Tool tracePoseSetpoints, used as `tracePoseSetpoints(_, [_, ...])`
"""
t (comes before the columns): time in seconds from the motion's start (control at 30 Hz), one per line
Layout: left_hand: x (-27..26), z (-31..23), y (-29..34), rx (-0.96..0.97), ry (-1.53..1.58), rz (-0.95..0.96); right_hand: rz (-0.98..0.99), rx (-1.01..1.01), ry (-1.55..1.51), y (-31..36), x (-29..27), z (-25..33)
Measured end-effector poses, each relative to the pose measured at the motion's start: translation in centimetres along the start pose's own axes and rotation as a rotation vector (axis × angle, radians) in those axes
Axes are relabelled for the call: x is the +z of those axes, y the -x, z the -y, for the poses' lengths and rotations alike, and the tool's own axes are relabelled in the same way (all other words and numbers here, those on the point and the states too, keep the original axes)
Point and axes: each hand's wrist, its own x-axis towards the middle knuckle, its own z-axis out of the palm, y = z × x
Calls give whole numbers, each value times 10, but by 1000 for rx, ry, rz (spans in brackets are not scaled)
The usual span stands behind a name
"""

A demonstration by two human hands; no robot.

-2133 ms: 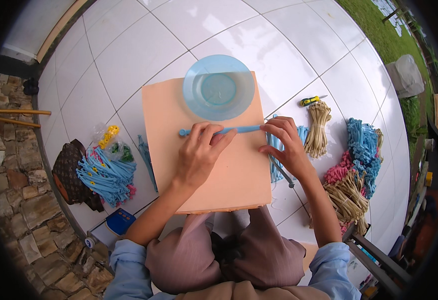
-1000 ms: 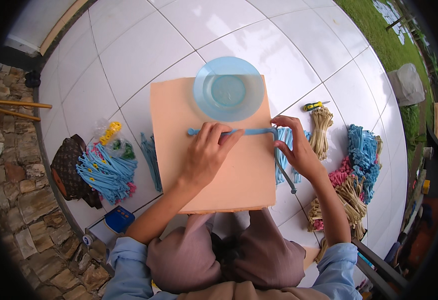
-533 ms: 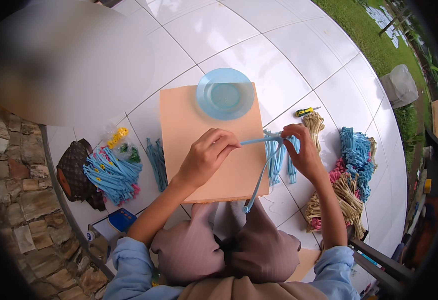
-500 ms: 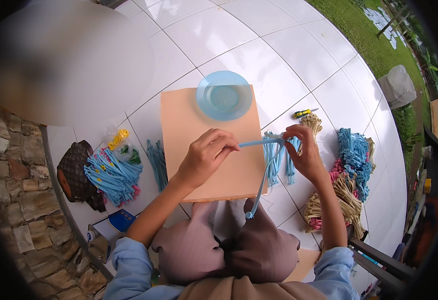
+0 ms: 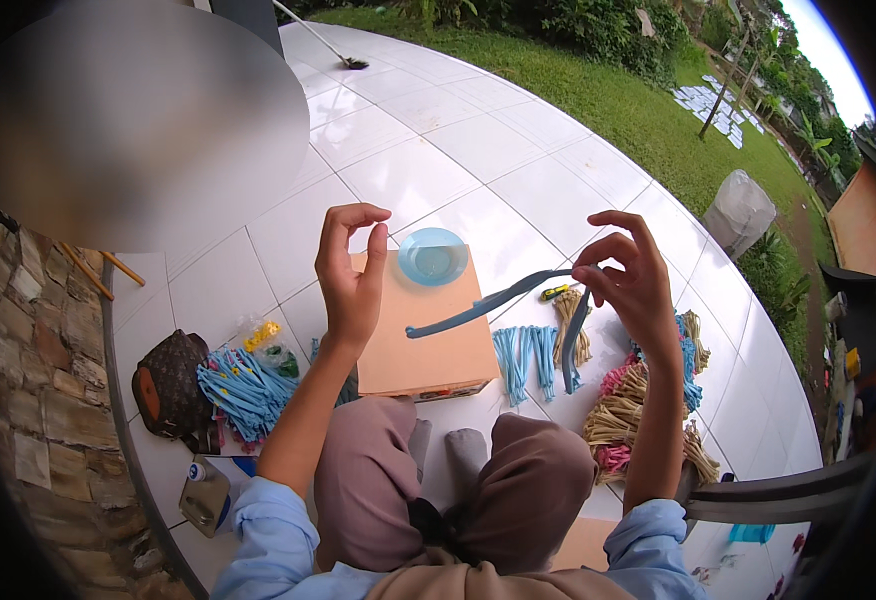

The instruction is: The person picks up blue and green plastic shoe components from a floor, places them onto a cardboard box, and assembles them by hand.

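My right hand pinches a light blue strap near its middle, above the right side of the cardboard box. One end of the strap reaches left over the box, and the other hangs down below my fingers. My left hand is raised over the box's left edge with nothing in it, its thumb and fingers apart. Beneath both hands stands the cardboard box, its top flat and tan. A translucent blue bowl sits at the box's far end.
Bundled blue straps lie right of the box, beside a tan bundle and a yellow-handled screwdriver. More tan bundles are farther right. A blue strap pile and a brown bag lie left. A broom stands far off.
My left hand has let go of the strap and moved up and left. My right hand still holds it, and its free end now swings left. The view has tilted up.
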Motion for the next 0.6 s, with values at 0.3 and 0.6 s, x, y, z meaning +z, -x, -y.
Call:
tracePoseSetpoints(0.3, [55, -45, 25, 936, -362, 465, -43, 220, -360, -4, 26, 10])
tracePoseSetpoints(0.6, [80, -62, 10, 235, 165, 522, -98, 77, -563, 19, 23, -33])
